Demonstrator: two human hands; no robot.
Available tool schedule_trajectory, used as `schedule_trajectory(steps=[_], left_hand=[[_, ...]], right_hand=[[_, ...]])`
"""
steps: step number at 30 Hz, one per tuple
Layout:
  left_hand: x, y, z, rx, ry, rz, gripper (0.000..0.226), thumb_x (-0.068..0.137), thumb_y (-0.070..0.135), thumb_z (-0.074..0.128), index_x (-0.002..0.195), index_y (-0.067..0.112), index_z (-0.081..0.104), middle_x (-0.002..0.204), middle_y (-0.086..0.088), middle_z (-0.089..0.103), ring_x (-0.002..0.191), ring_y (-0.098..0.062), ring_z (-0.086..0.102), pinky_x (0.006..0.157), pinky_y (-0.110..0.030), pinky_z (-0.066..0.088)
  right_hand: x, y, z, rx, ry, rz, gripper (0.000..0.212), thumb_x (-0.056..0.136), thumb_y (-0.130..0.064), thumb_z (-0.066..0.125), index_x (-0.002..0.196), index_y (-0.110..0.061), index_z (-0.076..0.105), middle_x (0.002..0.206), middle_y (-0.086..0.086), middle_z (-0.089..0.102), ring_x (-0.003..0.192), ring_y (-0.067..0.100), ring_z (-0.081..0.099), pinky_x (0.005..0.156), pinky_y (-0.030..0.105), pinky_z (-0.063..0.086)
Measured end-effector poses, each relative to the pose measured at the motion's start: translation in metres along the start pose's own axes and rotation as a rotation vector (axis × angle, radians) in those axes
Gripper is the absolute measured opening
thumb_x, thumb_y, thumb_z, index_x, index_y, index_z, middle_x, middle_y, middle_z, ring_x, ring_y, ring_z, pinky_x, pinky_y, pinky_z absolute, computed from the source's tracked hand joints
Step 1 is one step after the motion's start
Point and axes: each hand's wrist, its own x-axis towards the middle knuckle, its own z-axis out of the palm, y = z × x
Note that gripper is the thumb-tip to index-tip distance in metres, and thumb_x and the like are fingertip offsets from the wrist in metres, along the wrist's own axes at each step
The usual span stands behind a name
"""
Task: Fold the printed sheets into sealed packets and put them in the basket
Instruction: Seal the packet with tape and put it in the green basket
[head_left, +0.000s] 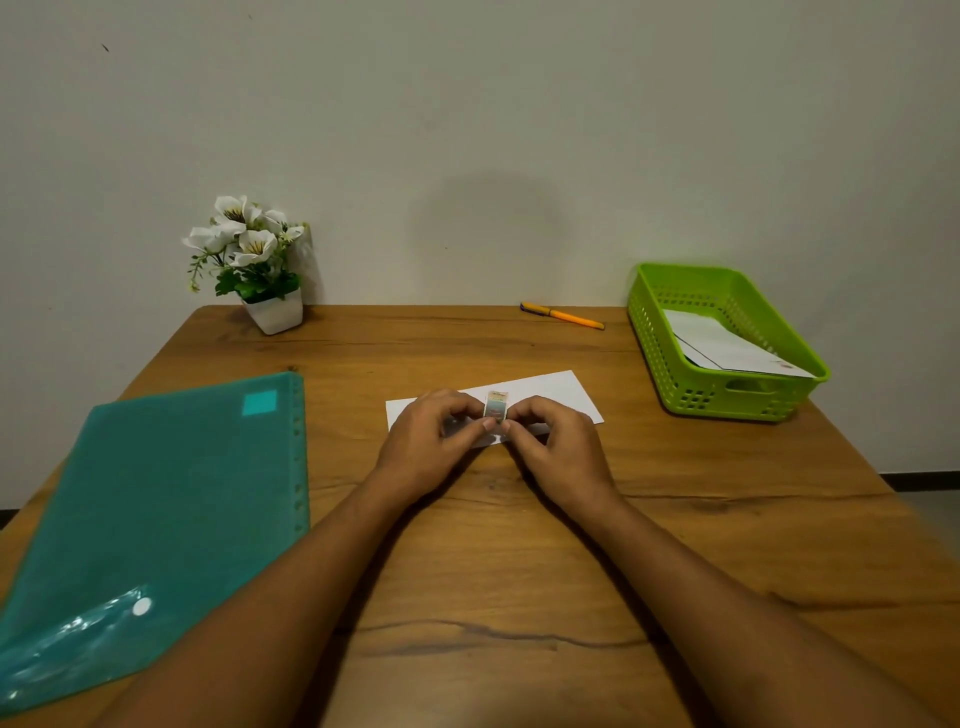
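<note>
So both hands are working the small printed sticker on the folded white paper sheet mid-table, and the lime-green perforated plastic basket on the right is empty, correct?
Not empty: the head view shows the lime-green perforated plastic basket holding white folded paper packets. The rest stands: left hand and right hand pinch the small printed sticker on the folded white paper sheet.

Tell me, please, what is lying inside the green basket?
White folded papers, at least two overlapping, lie inside the green basket. Anything beneath them is hidden; the near wall covers their lower edge.
</note>
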Motion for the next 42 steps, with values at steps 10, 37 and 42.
schedule_trajectory(steps=[10,37,42], left_hand=[[0.0004,0.0015,-0.0008,-0.056,-0.005,-0.014,0.014,0.095,0.035,0.071,0.102,0.025,0.077,0.104,0.012,0.071,0.099,-0.007,0.065,0.084,-0.037,0.056],[-0.0014,0.0083,-0.0043,-0.214,-0.042,0.004,0.012,0.092,0.023,0.076,0.103,0.025,0.081,0.112,0.015,0.075,0.111,-0.002,0.067,0.097,-0.031,0.055],[-0.001,0.0059,-0.0037,-0.207,-0.049,-0.02,0.008,0.093,0.024,0.075,0.098,0.025,0.08,0.109,0.016,0.074,0.107,-0.001,0.066,0.09,-0.024,0.052]], right_hand=[[-0.0012,0.0005,0.0014,-0.051,-0.023,-0.007,0.011,0.094,-0.025,0.074,0.103,-0.02,0.077,0.103,-0.01,0.075,0.097,0.004,0.067,0.081,0.033,0.062],[-0.0008,0.0018,-0.0012,-0.015,-0.024,-0.051,0.012,0.091,-0.023,0.078,0.103,-0.018,0.078,0.101,-0.009,0.072,0.093,0.004,0.066,0.078,0.028,0.06],[-0.0027,-0.0003,-0.0023,-0.008,0.054,-0.075,0.022,0.091,-0.029,0.078,0.109,-0.022,0.068,0.103,-0.014,0.067,0.095,0.003,0.064,0.074,0.026,0.059]])
